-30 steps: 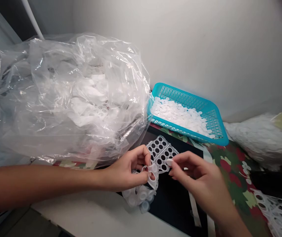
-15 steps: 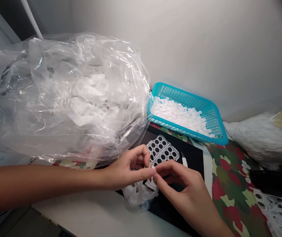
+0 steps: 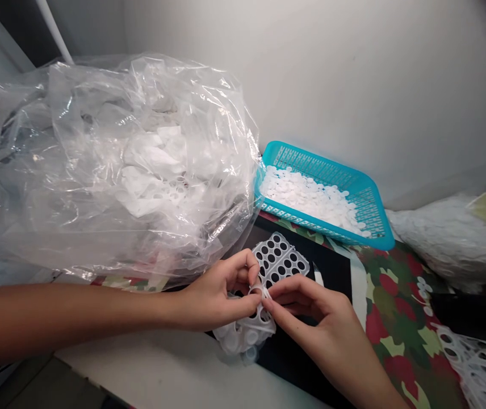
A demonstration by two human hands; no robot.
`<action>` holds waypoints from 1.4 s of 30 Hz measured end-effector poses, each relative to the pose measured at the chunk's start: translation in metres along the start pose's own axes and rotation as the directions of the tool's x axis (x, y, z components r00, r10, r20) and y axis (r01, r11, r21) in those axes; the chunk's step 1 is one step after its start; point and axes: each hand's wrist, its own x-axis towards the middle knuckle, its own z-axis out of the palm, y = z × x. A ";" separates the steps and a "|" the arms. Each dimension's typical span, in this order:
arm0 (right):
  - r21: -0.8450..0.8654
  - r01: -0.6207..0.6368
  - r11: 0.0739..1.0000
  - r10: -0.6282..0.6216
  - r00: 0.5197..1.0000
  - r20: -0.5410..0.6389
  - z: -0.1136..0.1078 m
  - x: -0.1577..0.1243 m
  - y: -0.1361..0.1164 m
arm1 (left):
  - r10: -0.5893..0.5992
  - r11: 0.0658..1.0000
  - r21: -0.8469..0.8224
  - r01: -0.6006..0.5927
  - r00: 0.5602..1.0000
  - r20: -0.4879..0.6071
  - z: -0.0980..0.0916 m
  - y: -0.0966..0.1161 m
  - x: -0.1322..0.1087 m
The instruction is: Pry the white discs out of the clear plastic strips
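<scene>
The left hand (image 3: 221,301) and right hand (image 3: 315,318) are working tight together here, both clamping a little white plastic ring (image 3: 260,291) between their fingertips; the ring looks like it's attached to a clump of white plastic caps (image 3: 247,336), which is hanging around 6 o'clock from the pinch, right under the left hand, though I can't quite tell how they're joined; at about 12 o'clock a white perforated plastic sheet (image 3: 279,261) is lying on a black mat (image 3: 332,264), just touching the fingers; a turquoise plastic basket (image 3: 311,218) is sitting around 1 o'clock, holding a heap of white plastic discs (image 3: 306,196); a big clear plastic bag (image 3: 110,159) stuffed with white plastic scraps is slumping at 10 o'clock, almost touching the basket; a fuller white bag (image 3: 447,244) is sitting at 2 o'clock against the wall; a camo-print cloth (image 3: 396,335) is stretching out at 3 o'clock under the mat's edge, with more perforated white plastic (image 3: 477,363) piling up on it at 4 o'clock.
</scene>
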 end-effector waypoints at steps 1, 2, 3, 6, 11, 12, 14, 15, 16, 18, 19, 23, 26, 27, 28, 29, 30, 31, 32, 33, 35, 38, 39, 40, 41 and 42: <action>0.018 -0.013 1.000 0.013 1.000 0.006 -0.001 0.001 0.000 | 0.003 1.000 0.014 -0.003 1.000 0.000 0.000 0.000 0.000; 0.036 -0.028 0.999 0.027 1.000 0.012 -0.002 0.001 0.000 | 0.006 1.000 0.027 -0.006 1.000 0.001 0.000 0.000 -0.001; 0.055 -0.044 0.998 0.043 0.999 0.022 -0.003 0.001 0.000 | 0.006 0.999 0.038 -0.006 1.000 0.004 0.000 0.001 -0.001; 0.094 -0.078 0.993 0.074 0.996 0.043 -0.004 0.001 0.000 | -0.004 0.997 0.074 0.003 1.000 0.008 0.000 0.003 -0.002; 0.066 -0.056 0.996 0.056 0.998 0.004 -0.001 0.000 -0.001 | 0.001 0.981 0.195 -0.002 1.000 0.003 0.000 0.003 -0.004; 0.063 -0.055 0.996 0.056 0.998 -0.001 0.000 0.000 -0.001 | 0.016 0.971 0.237 -0.016 1.000 0.002 0.000 0.002 -0.004; 0.066 -0.062 0.996 0.062 0.998 -0.001 0.001 0.000 -0.001 | 0.048 0.944 0.327 -0.049 0.999 0.012 0.000 0.001 -0.005; 0.069 -0.065 0.996 0.065 0.998 0.000 0.002 0.000 -0.001 | 0.067 0.927 0.370 -0.069 0.998 0.020 0.000 0.000 -0.005; 0.069 -0.064 0.996 0.065 0.998 -0.002 0.003 0.000 0.000 | 0.090 0.908 0.408 -0.094 0.996 0.028 0.000 -0.001 -0.006; 0.057 -0.054 0.997 0.055 0.998 -0.011 0.005 0.000 0.002 | 0.135 0.878 0.458 -0.139 0.990 0.041 0.001 -0.002 -0.006; 0.044 -0.048 0.998 0.049 0.999 -0.021 0.005 0.000 0.002 | 0.147 0.870 0.469 -0.150 0.988 0.042 0.001 -0.002 -0.006; -0.005 -0.030 1.000 0.030 0.999 -0.042 0.006 0.001 0.004 | 0.123 0.876 0.465 -0.127 0.992 0.040 0.003 -0.002 -0.006; 0.015 -0.058 0.998 0.059 0.997 -0.051 0.002 0.004 0.004 | 0.104 0.901 0.422 -0.103 0.994 0.019 0.003 -0.003 -0.005; 0.027 -0.067 0.997 0.069 0.996 -0.057 0.000 0.004 0.004 | 0.105 0.913 0.396 -0.098 0.995 0.005 0.002 -0.004 -0.004; 0.038 -0.070 0.997 0.073 0.995 -0.063 -0.003 0.005 0.004 | 0.108 0.925 0.367 -0.098 0.994 -0.008 0.002 -0.004 -0.004; 0.046 -0.067 0.997 0.070 0.995 -0.073 -0.006 0.006 0.004 | 0.112 0.936 0.339 -0.099 0.994 -0.020 0.001 -0.005 -0.003; 0.049 -0.060 0.997 0.064 0.994 -0.089 -0.009 0.006 0.005 | 0.116 0.945 0.312 -0.101 0.993 -0.030 0.001 -0.005 -0.002; 0.048 -0.052 0.998 0.057 0.992 -0.109 -0.012 0.007 0.005 | 0.118 0.952 0.287 -0.102 0.992 -0.038 0.000 -0.005 -0.002; 0.044 -0.044 0.998 0.049 0.990 -0.129 -0.016 0.007 0.005 | 0.118 0.959 0.263 -0.102 0.992 -0.045 0.000 -0.006 -0.001; 0.035 -0.036 0.999 0.040 0.988 -0.151 -0.019 0.007 0.005 | 0.116 0.965 0.241 -0.100 0.992 -0.051 0.000 -0.006 0.000; -0.012 -0.011 1.000 0.008 0.978 -0.208 -0.025 0.008 0.006 | 0.104 0.976 0.198 -0.090 0.993 -0.060 -0.001 -0.006 0.000; -0.166 0.033 0.986 -0.092 0.928 -0.362 -0.034 0.010 0.009 | 0.085 0.985 0.158 -0.075 0.995 -0.060 0.000 -0.005 0.000; -0.209 0.043 0.977 -0.129 0.900 -0.417 -0.038 0.010 0.009 | 0.081 0.986 0.150 -0.072 0.995 -0.056 0.000 -0.004 -0.001; -0.242 0.053 0.969 -0.165 0.865 -0.473 -0.043 0.010 0.010 | 0.076 0.987 0.143 -0.068 0.996 -0.051 0.000 -0.004 -0.002; -0.251 0.067 0.966 -0.190 0.840 -0.507 -0.048 0.011 0.009 | 0.069 0.989 0.136 -0.063 0.997 -0.045 -0.001 -0.004 -0.002; -0.262 0.086 0.961 -0.218 0.818 -0.533 -0.054 0.013 0.009 | 0.063 0.990 0.127 -0.058 0.997 -0.040 -0.001 -0.004 -0.003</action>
